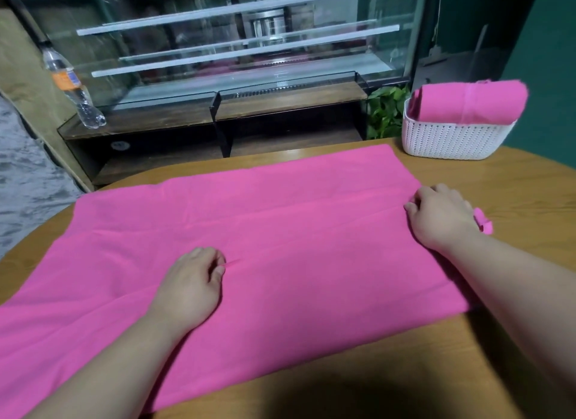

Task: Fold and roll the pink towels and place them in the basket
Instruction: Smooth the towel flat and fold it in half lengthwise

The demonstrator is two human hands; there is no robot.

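A large pink towel lies spread flat across the wooden table. My left hand sits on the towel's middle, fingers curled, pinching a small ridge of cloth. My right hand grips the towel's right edge with curled fingers, and a bit of bunched cloth sticks out behind it. At the table's far right corner stands a white woven basket holding a rolled pink towel.
Beyond the table stands a glass display case on a dark wooden shelf. A plastic water bottle stands on the shelf's left end. Green leaves show to the left of the basket. A green wall is at the right.
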